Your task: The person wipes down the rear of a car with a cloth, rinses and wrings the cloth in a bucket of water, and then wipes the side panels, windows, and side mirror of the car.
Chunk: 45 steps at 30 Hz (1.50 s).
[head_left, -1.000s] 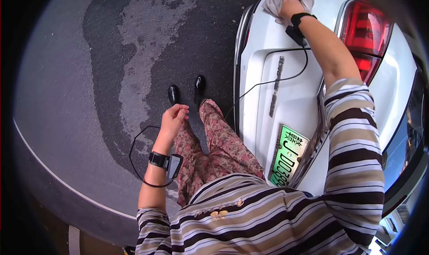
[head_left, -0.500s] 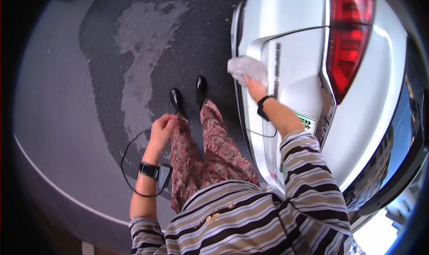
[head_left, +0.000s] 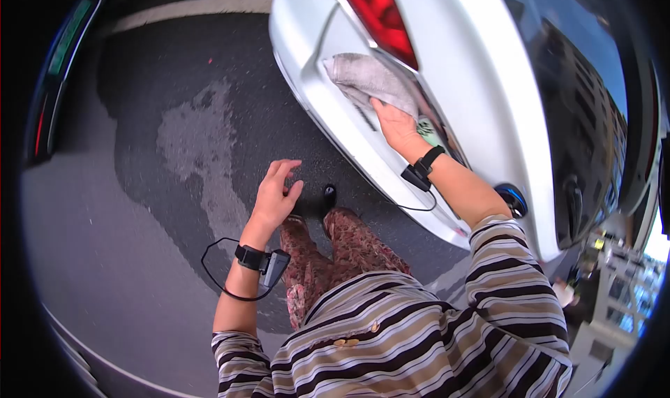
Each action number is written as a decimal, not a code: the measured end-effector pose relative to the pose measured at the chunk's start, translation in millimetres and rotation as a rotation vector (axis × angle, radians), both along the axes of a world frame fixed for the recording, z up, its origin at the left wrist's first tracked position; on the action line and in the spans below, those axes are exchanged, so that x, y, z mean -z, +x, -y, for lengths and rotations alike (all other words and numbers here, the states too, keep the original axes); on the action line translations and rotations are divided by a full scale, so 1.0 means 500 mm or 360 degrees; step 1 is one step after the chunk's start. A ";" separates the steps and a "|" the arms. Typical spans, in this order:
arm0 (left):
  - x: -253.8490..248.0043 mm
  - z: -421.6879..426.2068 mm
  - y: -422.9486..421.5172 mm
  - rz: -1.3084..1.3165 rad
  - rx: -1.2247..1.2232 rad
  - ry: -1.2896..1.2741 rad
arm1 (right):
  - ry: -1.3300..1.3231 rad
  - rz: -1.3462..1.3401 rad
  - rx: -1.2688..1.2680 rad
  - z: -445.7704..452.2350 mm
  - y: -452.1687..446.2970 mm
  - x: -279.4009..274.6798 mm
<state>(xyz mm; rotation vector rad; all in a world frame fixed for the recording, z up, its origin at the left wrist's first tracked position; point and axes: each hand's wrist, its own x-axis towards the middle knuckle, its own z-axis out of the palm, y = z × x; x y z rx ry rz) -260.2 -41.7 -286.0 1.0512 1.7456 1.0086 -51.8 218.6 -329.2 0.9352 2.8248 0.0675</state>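
Note:
My right hand (head_left: 396, 124) is pressed against the back of a white car (head_left: 481, 84), closed on a greyish-white cloth (head_left: 370, 78). The cloth lies spread on the panel below the red tail light (head_left: 380, 17), beside the partly covered green licence plate (head_left: 427, 130). Over the ground in front of my legs hangs my left hand (head_left: 277, 194), empty, its fingers apart. A black strap with a small device (head_left: 273, 267) and a looped cable sits on my left wrist. Another strapped device (head_left: 417, 177) is on my right wrist.
Part of a second vehicle (head_left: 63, 70) shows at the far left. Dark asphalt with a pale patch (head_left: 199, 129) stretches beside the white car's bumper (head_left: 321, 112). A round blue-and-black badge (head_left: 513, 200) sits on the car near my right forearm.
My right hand has moved with the cloth from near the bumper edge to the panel by the plate and tail light. My left hand's fingers have spread. The view has turned.

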 end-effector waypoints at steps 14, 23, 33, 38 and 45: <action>-0.371 -0.301 0.421 -0.1323 0.1401 0.1131 | 0.0118 -0.0923 0.0365 0.148 0.388 0.102; -0.370 -0.335 0.638 -0.1580 0.1825 0.1718 | 0.0220 -0.0586 0.1273 0.292 0.520 0.016; -0.349 -0.364 0.729 -0.1713 0.2059 0.1711 | -0.0023 -0.4152 0.2442 0.272 0.534 0.155; -0.357 -0.354 0.738 -0.1764 0.2026 0.1815 | -0.0160 -0.5370 0.1707 0.292 0.649 0.079; -0.366 -0.337 0.806 -0.1758 0.2110 0.1730 | 0.0466 -0.5108 0.1783 0.289 0.973 0.057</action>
